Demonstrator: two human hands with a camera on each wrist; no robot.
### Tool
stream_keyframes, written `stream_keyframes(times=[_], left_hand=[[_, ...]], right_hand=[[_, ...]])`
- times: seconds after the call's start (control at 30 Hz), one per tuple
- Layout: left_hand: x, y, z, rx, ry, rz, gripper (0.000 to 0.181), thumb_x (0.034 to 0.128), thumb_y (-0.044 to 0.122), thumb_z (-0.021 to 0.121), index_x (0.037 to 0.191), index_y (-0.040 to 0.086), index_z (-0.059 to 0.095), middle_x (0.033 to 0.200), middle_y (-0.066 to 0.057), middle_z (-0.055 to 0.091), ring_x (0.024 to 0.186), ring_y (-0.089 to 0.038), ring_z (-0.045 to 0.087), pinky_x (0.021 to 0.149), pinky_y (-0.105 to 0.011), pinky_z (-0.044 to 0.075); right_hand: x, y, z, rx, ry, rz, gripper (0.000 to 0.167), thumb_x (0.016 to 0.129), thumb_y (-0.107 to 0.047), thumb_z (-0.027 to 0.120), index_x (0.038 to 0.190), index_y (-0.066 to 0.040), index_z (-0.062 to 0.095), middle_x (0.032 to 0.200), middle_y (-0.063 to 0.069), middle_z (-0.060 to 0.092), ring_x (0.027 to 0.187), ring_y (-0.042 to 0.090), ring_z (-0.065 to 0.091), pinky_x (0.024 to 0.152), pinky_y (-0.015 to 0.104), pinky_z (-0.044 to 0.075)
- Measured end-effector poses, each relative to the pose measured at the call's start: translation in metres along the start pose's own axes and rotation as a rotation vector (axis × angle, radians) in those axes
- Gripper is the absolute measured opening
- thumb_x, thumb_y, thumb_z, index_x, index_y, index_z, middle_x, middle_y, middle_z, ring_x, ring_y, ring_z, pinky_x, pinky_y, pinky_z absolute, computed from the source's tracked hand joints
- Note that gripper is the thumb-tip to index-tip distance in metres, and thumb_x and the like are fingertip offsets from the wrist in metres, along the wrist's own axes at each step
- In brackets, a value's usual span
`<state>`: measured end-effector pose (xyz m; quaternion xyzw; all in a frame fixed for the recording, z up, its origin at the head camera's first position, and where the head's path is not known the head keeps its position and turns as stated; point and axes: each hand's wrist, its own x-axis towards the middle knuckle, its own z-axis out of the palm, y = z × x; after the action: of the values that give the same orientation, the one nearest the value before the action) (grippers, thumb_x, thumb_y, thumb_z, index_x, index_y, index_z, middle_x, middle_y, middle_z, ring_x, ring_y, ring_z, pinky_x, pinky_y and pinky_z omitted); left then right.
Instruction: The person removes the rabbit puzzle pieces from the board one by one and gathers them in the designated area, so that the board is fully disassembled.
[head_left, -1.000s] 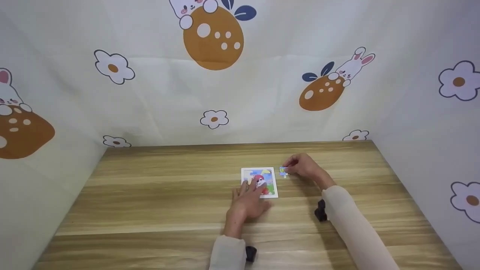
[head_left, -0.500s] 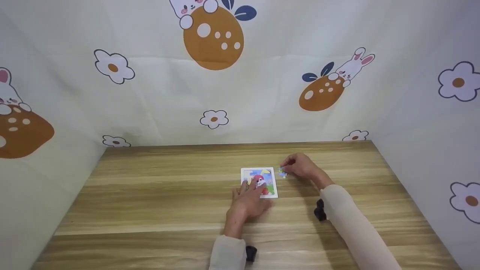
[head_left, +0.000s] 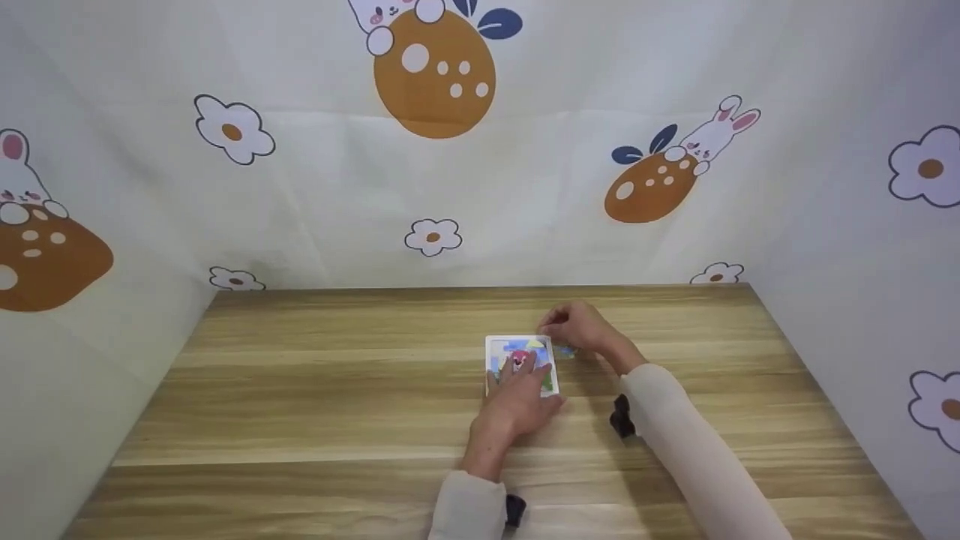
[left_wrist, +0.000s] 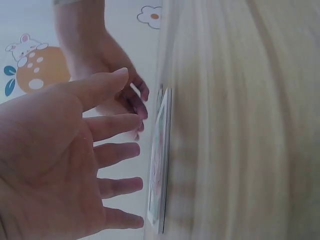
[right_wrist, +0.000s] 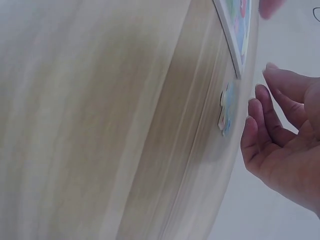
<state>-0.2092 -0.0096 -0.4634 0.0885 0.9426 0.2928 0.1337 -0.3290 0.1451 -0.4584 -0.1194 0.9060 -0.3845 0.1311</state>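
Over the puzzle [head_left: 516,346], I'm holding my left hand [head_left: 517,401] spread, perhaps for steadying; my right hand [head_left: 581,328], empty, fingers parted, is hanging near a piece [right_wrist: 226,110].

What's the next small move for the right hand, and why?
I'd probably lower the right hand and pinch the loose puzzle piece: it lies on the table beside the puzzle, and the right wrist view shows nothing between thumb and fingers. The left hand is already spread over the puzzle.
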Motion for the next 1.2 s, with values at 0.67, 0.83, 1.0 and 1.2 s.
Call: stream_keyframes(times=[0.67, 0.83, 1.0, 1.2], left_hand=[[0.000, 0.000, 0.008, 0.191, -0.062, 0.013, 0.062, 0.0970, 0.042, 0.060, 0.153, 0.024, 0.042, 0.166, 0.002, 0.031, 0.157, -0.035, 0.013, 0.125, -0.061, 0.013], [0.001, 0.000, 0.008, 0.207, -0.076, 0.007, 0.064, 0.0961, 0.041, 0.061, 0.155, 0.025, 0.039, 0.166, 0.002, 0.029, 0.157, -0.033, 0.011, 0.126, -0.060, 0.012], [0.001, 0.000, 0.007, 0.213, -0.083, 0.007, 0.069, 0.0941, 0.042, 0.063, 0.156, 0.025, 0.037, 0.167, 0.002, 0.027, 0.157, -0.033, 0.010, 0.126, -0.060, 0.012], [0.001, 0.003, 0.007, 0.208, -0.103, -0.021, 0.073, 0.0933, 0.043, 0.065, 0.157, 0.023, 0.034, 0.168, 0.003, 0.024, 0.158, -0.034, 0.008, 0.126, -0.060, 0.010]], right_hand=[[0.009, -0.015, 0.023, -0.030, -0.160, -0.196, 0.019, 0.095, 0.003, 0.060, 0.105, -0.002, 0.076, 0.109, 0.015, 0.075, 0.100, 0.024, 0.067, 0.090, 0.036, 0.055], [0.011, -0.018, 0.025, -0.072, -0.205, -0.214, 0.023, 0.095, 0.005, 0.058, 0.107, -0.003, 0.076, 0.112, 0.014, 0.075, 0.104, 0.025, 0.068, 0.094, 0.039, 0.056], [0.014, -0.021, 0.024, -0.121, -0.230, -0.223, 0.031, 0.091, 0.010, 0.056, 0.108, -0.006, 0.077, 0.116, 0.012, 0.075, 0.112, 0.028, 0.067, 0.102, 0.046, 0.053], [0.014, -0.020, 0.025, -0.116, -0.238, -0.237, 0.039, 0.086, 0.016, 0.055, 0.106, -0.007, 0.078, 0.115, 0.011, 0.075, 0.111, 0.028, 0.067, 0.102, 0.046, 0.054]])
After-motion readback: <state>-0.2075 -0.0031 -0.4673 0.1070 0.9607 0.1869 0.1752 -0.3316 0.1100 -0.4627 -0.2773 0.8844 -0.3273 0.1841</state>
